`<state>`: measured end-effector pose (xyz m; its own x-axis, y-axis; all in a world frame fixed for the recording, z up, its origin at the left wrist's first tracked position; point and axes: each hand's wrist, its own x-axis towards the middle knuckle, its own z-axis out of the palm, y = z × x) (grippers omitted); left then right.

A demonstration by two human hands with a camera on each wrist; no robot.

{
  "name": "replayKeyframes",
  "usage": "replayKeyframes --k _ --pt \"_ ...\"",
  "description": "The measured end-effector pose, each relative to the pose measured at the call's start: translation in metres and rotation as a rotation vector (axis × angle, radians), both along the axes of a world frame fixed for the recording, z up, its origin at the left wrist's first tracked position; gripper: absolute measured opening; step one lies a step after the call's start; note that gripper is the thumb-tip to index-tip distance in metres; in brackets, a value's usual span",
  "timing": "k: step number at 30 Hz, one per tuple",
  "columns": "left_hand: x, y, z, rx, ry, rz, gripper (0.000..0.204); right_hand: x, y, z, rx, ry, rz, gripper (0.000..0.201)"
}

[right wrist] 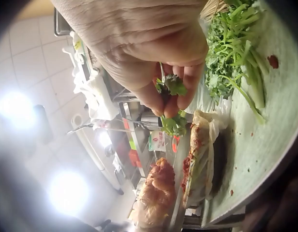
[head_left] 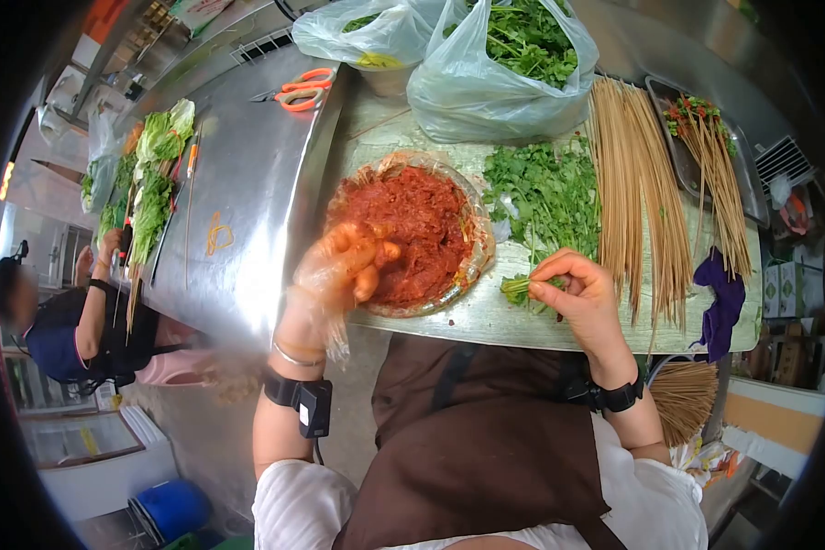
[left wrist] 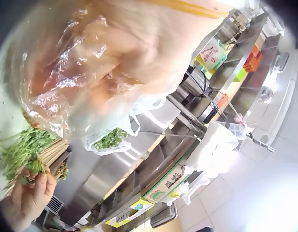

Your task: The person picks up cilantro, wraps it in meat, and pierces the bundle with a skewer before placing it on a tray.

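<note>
A thin clear plastic glove smeared with red covers my left hand [head_left: 335,261], which hovers at the left side of a bowl [head_left: 488,252] of red minced meat [head_left: 426,225]. Its fingers hang loosely curled, and no object shows in them. My bare right hand [head_left: 579,289] pinches a small bunch of cilantro [head_left: 517,290] between thumb and fingers, right of the bowl. In the right wrist view, green leaves [right wrist: 174,124] stick out past the fingertips. Just beyond that hand, a pile of loose cilantro [head_left: 545,197] lies on the pale green tabletop [head_left: 376,124].
Plastic bags [head_left: 449,101] of greens stand at the back. Long wooden skewers [head_left: 642,192] lie right of the cilantro, near a metal tray [head_left: 752,179] with loaded skewers and a purple cloth [head_left: 722,302]. Orange-handled scissors [head_left: 304,90] rest on the steel table [head_left: 238,174], where another person [head_left: 64,312] works.
</note>
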<state>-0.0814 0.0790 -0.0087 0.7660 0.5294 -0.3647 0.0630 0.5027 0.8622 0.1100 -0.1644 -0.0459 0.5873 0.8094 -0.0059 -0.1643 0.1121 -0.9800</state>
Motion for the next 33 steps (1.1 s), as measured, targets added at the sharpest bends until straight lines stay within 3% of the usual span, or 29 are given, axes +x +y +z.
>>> replayKeyframes --k 4,7,10,13,19,22,25,26,29,33 --pt "0.001 -0.010 0.004 0.201 0.118 0.042 0.011 -0.001 -0.002 0.002 -0.009 -0.004 0.006 0.012" --pt "-0.010 -0.011 -0.005 0.284 -0.111 0.050 0.012 -0.003 -0.003 0.004 -0.004 -0.011 -0.001 0.011" --pt "0.000 -0.023 0.005 0.176 -0.074 0.236 0.011 -0.005 -0.002 0.001 -0.012 -0.031 0.010 0.012" --pt "0.001 -0.023 0.003 0.099 -0.188 0.187 0.009 -0.007 -0.002 0.001 -0.020 -0.056 0.048 0.012" --pt "0.003 -0.012 -0.010 0.954 -0.209 0.171 0.008 -0.004 0.001 0.014 -0.027 -0.098 0.067 0.013" --pt "0.001 -0.019 -0.014 0.586 -0.062 0.202 0.010 -0.003 0.010 0.027 0.026 -0.184 0.110 0.014" --pt "0.010 -0.042 -0.010 0.215 -0.127 0.286 0.015 -0.010 0.031 0.049 0.100 -0.225 0.209 0.013" --pt "0.011 -0.047 -0.022 0.075 -0.262 0.329 0.023 -0.014 0.039 0.057 0.108 -0.270 0.226 0.010" --pt "0.013 -0.054 -0.025 -0.085 -0.229 0.285 0.028 -0.022 0.060 0.072 0.100 -0.456 0.311 0.008" --pt "0.012 -0.062 -0.015 -0.150 -0.348 0.294 0.026 -0.022 0.086 0.062 0.173 -0.691 0.246 0.009"
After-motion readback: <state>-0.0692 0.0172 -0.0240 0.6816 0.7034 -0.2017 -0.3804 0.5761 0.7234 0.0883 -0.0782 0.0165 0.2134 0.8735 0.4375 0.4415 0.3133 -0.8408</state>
